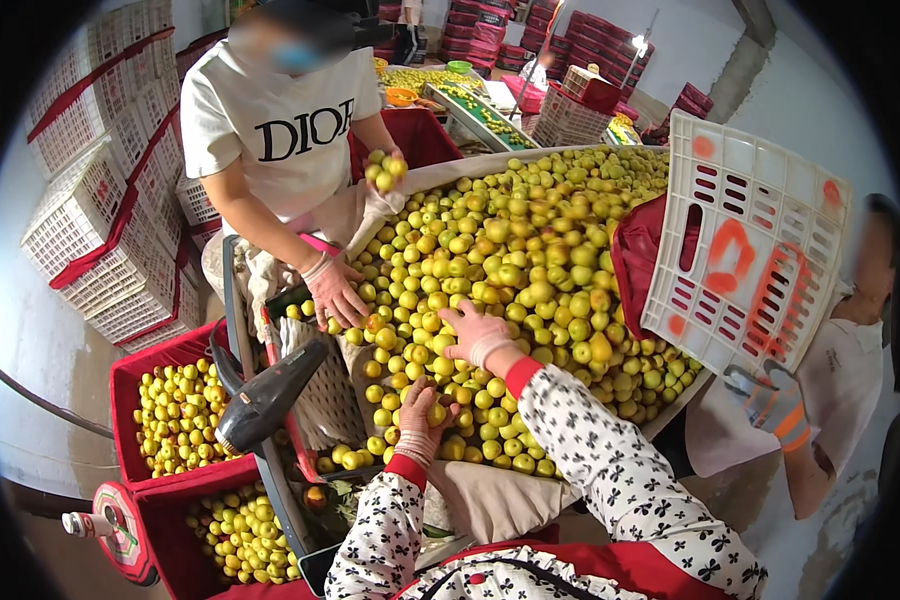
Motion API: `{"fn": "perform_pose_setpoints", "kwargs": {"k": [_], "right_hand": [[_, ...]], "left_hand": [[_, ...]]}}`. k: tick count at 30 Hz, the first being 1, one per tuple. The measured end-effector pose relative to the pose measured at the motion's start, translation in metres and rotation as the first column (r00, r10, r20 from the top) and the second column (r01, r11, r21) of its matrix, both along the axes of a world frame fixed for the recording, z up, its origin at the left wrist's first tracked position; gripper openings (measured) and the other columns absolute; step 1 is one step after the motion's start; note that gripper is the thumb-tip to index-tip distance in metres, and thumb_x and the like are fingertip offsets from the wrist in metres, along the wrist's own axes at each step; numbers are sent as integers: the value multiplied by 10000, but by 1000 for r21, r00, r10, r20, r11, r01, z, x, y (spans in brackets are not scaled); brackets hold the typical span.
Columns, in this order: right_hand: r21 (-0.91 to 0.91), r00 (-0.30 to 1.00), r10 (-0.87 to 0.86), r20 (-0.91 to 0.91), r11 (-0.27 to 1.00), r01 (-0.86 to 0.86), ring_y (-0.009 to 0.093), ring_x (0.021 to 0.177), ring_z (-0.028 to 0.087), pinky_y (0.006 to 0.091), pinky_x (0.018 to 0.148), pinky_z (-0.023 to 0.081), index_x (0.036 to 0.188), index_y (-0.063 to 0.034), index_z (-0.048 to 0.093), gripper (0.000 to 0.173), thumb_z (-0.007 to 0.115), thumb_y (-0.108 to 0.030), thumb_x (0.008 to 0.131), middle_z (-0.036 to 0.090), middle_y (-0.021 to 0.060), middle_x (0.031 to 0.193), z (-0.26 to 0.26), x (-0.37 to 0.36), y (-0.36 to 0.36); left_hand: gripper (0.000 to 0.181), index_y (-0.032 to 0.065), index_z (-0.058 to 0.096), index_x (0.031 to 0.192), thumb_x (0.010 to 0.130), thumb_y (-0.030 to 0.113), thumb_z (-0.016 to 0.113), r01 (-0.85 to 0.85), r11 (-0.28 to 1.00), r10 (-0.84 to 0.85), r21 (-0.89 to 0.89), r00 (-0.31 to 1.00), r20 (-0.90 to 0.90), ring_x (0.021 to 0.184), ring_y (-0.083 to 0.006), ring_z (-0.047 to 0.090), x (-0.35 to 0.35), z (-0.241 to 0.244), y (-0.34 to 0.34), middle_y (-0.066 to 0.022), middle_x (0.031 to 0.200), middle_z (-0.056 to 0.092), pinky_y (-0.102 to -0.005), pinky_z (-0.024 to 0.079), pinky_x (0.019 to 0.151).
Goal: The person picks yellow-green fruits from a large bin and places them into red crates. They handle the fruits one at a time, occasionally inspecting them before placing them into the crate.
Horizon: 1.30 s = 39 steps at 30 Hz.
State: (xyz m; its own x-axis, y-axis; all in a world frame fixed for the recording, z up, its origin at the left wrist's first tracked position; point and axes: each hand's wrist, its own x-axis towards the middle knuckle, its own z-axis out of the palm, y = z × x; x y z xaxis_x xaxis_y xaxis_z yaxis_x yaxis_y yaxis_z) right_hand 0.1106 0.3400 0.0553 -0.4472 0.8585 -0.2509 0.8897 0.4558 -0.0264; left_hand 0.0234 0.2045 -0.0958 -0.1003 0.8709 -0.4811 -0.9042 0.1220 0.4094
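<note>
A broad heap of yellow-green round fruit (487, 285) spreads over a cloth-lined sorting table (510, 495) before me. My left hand (420, 416), in a thin glove, curls round a fruit (436, 415) at the heap's near edge. Further in, my right hand (476, 334) lies on the heap with fingers spread; whether a fruit sits under its palm is hidden. Across on the left, a co-worker's gloved hand (335, 292) touches fruit at the heap's edge. That person's other hand (385, 174) holds several fruits.
At right, another person's gloved hand (772, 405) grips a tilted white plastic crate (750, 240) with red lining, over the heap. A black hair dryer (270, 394) juts out at left. Below it stand red-lined crates (150, 487) of fruit. Stacked crates (112, 232) line the left wall.
</note>
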Motion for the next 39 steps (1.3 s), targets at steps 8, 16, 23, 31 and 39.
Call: {"fn": "perform_pose_setpoints", "kwargs": {"k": [8,16,23,31,39], "right_hand": [[-166,965,195,177,972,-166,346,1122,623,480,955,482,1269,-262,601,559,637,-571,805,513,170,1306,-24,-25,22],[-222,989,140,-48,964,-147,354,1104,615,454,954,487,1180,-211,606,495,612,-565,834,559,140,1251,-32,-10,5],[-268,961,194,-197,932,-243,351,1063,623,457,876,506,1082,-196,641,403,581,-538,877,638,144,1117,-47,5,-7],[82,971,206,-120,977,-197,314,1017,654,438,880,523,1141,-174,617,257,573,-256,902,676,89,1124,-32,-59,23],[-15,862,339,378,933,-360,330,1175,571,473,778,567,1249,-258,584,294,517,-256,963,593,76,1257,-68,-114,29]], "left_hand": [[657,161,293,1515,933,143,597,-5,1000,5,13,1000,8,911,-272,622,1,15,-1,-108,1363,474,-447,591,729],[663,190,247,1539,961,171,571,-54,998,53,43,999,7,854,-268,634,-3,5,0,-130,1377,483,-419,599,686],[629,178,256,1533,978,191,552,-32,999,32,2,999,41,824,-251,616,-3,4,2,-125,1343,516,-423,599,687],[707,157,190,1549,956,177,574,-77,997,76,25,997,28,755,-253,618,-1,-4,4,-121,1327,523,-421,612,638],[725,163,164,1553,959,181,579,-81,997,81,7,995,57,778,-264,617,-2,-3,2,-120,1362,488,-439,605,634]]}}
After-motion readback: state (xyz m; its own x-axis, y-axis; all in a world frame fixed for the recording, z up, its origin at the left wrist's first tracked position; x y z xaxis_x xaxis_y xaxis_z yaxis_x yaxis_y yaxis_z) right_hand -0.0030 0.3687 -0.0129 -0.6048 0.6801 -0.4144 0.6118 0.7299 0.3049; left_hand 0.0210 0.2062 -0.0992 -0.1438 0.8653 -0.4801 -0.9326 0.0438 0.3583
